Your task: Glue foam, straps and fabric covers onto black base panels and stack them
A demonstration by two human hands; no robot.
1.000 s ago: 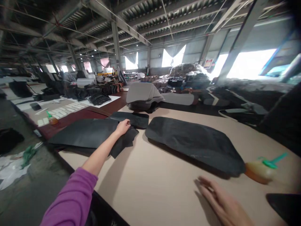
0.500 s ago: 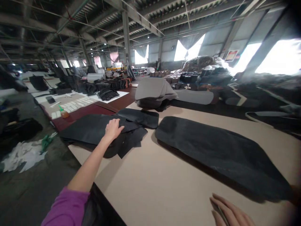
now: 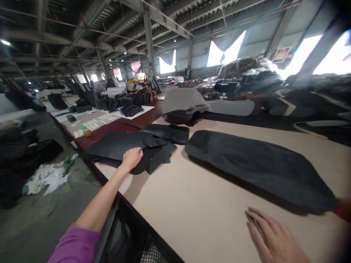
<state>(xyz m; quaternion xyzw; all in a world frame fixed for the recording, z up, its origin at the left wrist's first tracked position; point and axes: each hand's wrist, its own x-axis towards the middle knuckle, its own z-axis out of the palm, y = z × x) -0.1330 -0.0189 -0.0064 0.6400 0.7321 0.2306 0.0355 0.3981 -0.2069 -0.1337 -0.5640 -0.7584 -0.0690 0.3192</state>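
Note:
My left hand (image 3: 132,159) is closed on the near right edge of a black sheet (image 3: 115,142), which lies on top of a pile at the left of the table. Beside its fingertips lie loose black cut pieces (image 3: 161,155) and a smaller black panel (image 3: 172,133). My right hand (image 3: 275,233), low in front at the right, has its thumb and fingers closed around a thin, narrow object (image 3: 257,226) whose kind I cannot make out. Just beyond that hand rests a stack of long black panels (image 3: 255,164) with rounded corners.
A beige tabletop (image 3: 178,197) carries the piles. Grey panels (image 3: 181,100) are stacked at its far side. Farther left, a bottle with a green tip (image 3: 87,131) stands beside rows of small white pieces (image 3: 102,121). White scraps (image 3: 49,179) lie on the floor.
My left hand has drawn back from the top of the black pile to its near edge, and its fingers have closed. My right hand shows more fully. The view has shifted slightly.

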